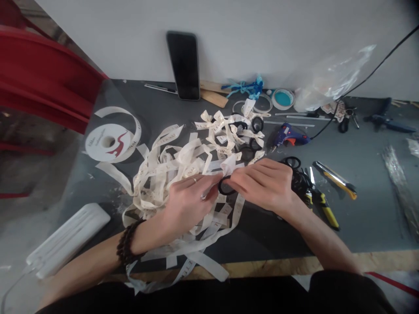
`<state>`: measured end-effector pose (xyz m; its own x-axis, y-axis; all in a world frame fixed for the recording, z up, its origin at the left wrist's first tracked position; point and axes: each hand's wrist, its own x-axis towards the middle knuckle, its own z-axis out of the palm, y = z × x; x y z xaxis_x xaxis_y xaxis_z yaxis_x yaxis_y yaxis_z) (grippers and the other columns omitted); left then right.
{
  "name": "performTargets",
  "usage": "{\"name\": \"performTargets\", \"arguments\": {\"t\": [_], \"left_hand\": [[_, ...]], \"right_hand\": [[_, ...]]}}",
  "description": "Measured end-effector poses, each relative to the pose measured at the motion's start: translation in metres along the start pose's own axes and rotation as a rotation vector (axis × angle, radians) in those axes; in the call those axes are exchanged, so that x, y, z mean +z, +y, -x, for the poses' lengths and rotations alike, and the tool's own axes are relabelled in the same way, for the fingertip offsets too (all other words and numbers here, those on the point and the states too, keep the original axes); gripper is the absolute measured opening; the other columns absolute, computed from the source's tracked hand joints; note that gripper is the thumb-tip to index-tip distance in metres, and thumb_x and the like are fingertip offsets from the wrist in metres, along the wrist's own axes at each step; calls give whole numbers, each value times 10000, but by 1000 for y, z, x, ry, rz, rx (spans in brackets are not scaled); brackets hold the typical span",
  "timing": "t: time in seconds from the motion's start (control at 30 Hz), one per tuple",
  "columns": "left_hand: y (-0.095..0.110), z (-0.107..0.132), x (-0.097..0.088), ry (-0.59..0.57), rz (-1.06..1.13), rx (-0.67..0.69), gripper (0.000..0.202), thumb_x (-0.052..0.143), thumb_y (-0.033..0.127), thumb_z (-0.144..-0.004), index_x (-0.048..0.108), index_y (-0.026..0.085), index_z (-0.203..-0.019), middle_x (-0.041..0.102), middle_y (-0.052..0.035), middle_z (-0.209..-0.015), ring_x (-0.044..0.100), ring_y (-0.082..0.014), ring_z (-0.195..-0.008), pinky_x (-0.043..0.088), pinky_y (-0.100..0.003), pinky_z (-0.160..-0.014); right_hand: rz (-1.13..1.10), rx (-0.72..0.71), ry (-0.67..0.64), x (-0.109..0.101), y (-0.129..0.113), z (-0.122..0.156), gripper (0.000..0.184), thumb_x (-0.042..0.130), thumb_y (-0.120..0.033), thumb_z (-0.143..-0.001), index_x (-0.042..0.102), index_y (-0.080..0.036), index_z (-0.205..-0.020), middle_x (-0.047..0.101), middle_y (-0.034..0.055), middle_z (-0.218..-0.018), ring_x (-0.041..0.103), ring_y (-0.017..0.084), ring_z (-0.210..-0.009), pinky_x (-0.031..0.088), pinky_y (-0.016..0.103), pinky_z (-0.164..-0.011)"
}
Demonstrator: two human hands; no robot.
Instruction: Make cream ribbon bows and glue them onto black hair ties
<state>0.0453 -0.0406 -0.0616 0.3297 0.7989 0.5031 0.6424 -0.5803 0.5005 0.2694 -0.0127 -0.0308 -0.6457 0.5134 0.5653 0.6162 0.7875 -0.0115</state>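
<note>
My left hand (188, 200) and my right hand (265, 183) meet over a heap of loose white printed ribbon (170, 168) on the grey table (360, 183). Between their fingertips is a small black elastic ring (225, 187) with a white ribbon piece (231, 165) folded at its top. Both hands pinch this ring and ribbon piece. My left wrist wears a dark bead bracelet (126, 242). Finished ribbon bows on black rings (235, 128) lie just beyond the hands.
A ribbon spool (109, 141) sits at the left, a white flat case (70, 237) near the front left. A phone (183, 65) leans on the wall. A blue glue gun (290, 135), yellow-handled cutters (324, 205), a utility knife (335, 179) and a plastic bag (334, 78) lie to the right.
</note>
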Motion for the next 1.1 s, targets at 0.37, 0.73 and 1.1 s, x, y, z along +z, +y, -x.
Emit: {"name": "performTargets", "arguments": {"t": [0.37, 0.73, 1.1], "left_hand": [[2, -3, 0, -15, -24, 47, 224, 654, 37, -914, 771, 146, -1071, 844, -42, -874, 820, -198, -735, 646, -279, -643], [2, -3, 0, -43, 41, -48, 215, 662, 77, -905, 774, 182, -1055, 849, -23, -873, 815, -200, -703, 652, -285, -610], [7, -6, -7, -127, 207, -242, 250, 664, 82, -871, 799, 196, -1047, 860, -17, -954, 831, -197, -787, 695, -272, -715]], "right_hand": [[49, -13, 22, 1, -2, 3, 160, 781, -211, -944, 692, -232, -812, 797, -58, -809, 695, 119, -670, 465, 337, -610], [108, -59, -15, 1, -4, 1, 182, 706, -162, -972, 710, -246, -811, 784, -54, -800, 658, 118, -667, 441, 329, -579], [153, -196, 70, 3, -3, 0, 99, 758, -195, -951, 773, -194, -853, 783, -4, -795, 669, 134, -675, 478, 322, -544]]}}
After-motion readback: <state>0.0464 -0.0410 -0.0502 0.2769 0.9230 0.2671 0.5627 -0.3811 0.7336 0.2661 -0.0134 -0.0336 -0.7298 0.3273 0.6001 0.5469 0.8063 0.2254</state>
